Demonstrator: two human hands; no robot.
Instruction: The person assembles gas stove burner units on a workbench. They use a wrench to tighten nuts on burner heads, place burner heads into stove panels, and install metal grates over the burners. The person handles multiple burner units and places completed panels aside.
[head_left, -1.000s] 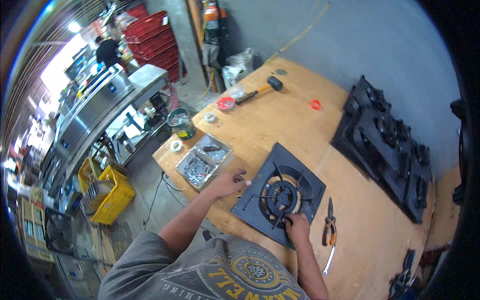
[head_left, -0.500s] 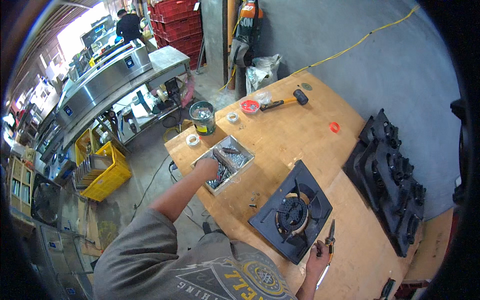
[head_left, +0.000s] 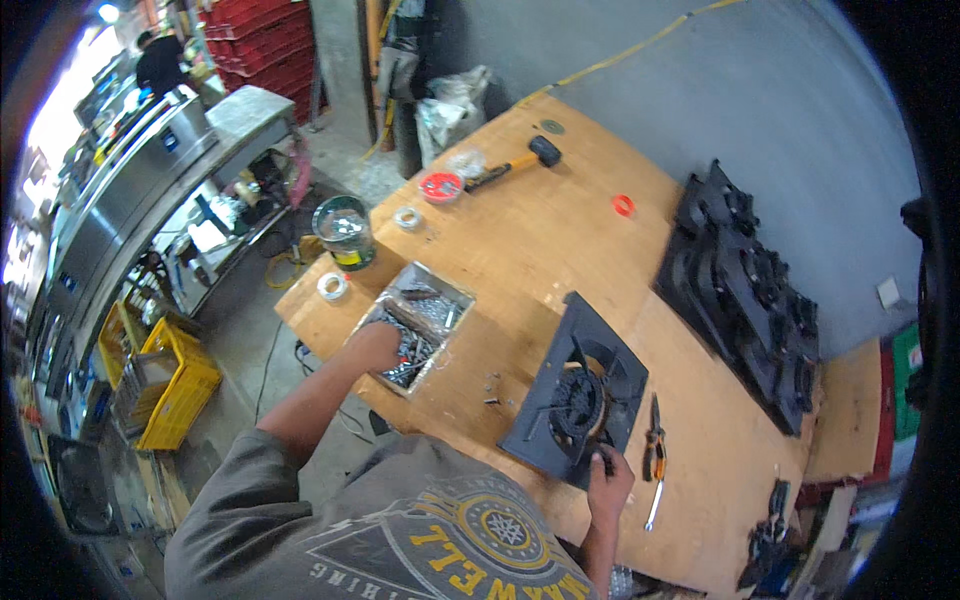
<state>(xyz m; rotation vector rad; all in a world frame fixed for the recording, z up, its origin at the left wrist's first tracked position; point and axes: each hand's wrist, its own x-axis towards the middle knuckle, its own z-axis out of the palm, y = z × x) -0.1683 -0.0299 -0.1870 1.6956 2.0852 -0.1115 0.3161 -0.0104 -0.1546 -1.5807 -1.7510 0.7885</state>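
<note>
A black gas burner plate (head_left: 622,385) with a round burner (head_left: 572,402) lies tilted across the near part of the wooden table. At its near right edge is my right hand (head_left: 610,485), fingers drawn together; whatever they pinch is too small to make out. My left hand (head_left: 375,347) reaches into a shallow box (head_left: 462,300) of loose screws and bolts, its fingertips hidden among them. Several small bolts (head_left: 491,401) lie between box and plate. Pliers with orange-and-black handles (head_left: 654,452) and a wrench (head_left: 655,505) rest right of the plate.
Black burner parts (head_left: 745,300) are stacked along the wall side. Toward the back are a rubber mallet (head_left: 515,168), a red tub (head_left: 440,187), tape rolls (head_left: 332,286) and a glass jar (head_left: 345,235). A yellow crate (head_left: 185,400) stands on the floor at left.
My right hand has moved from beside the pliers to the burner plate's near edge. My left hand stays in the screw box. The whole view has shifted.
</note>
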